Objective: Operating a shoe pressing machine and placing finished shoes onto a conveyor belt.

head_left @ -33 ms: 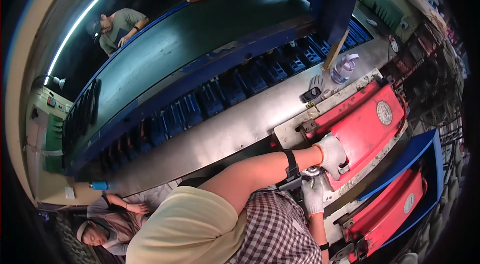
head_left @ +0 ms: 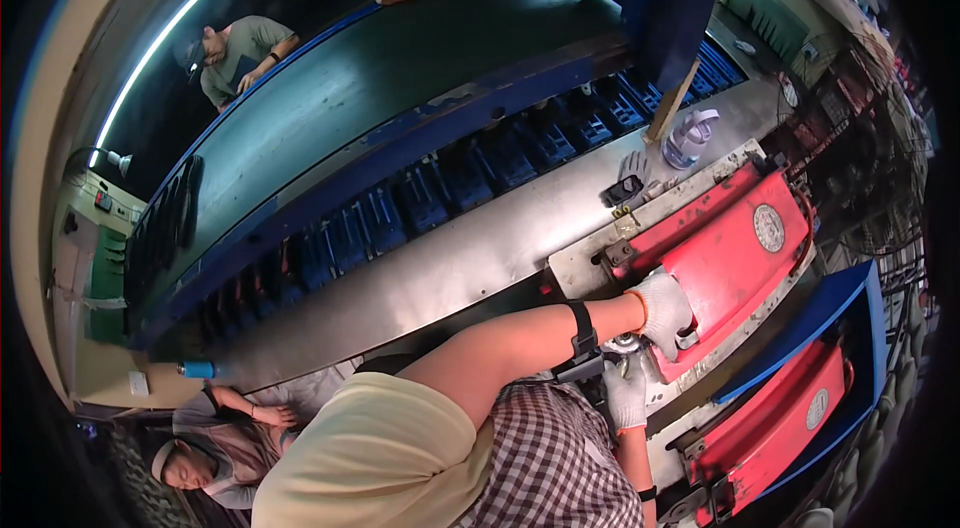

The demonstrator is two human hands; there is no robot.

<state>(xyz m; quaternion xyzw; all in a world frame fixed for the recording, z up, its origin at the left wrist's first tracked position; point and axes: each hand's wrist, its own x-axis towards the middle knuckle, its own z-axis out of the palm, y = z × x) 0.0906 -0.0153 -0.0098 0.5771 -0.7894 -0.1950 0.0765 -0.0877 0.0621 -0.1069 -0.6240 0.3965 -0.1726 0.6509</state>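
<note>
Red panel (head_left: 722,258) lies on metal fixture beside steel bench (head_left: 450,273). Left gloved hand (head_left: 664,311) rests fingers curled on panel's near edge. Right gloved hand (head_left: 627,390) just below, closed around small metal tool (head_left: 624,343). Clear bottle (head_left: 692,136) beyond panel.

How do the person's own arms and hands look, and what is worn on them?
Both hands wear white knit gloves: left hand, right hand. The left glove has an orange cuff, and a black strap circles the bare left forearm. A yellow short sleeve covers the left shoulder.
</note>
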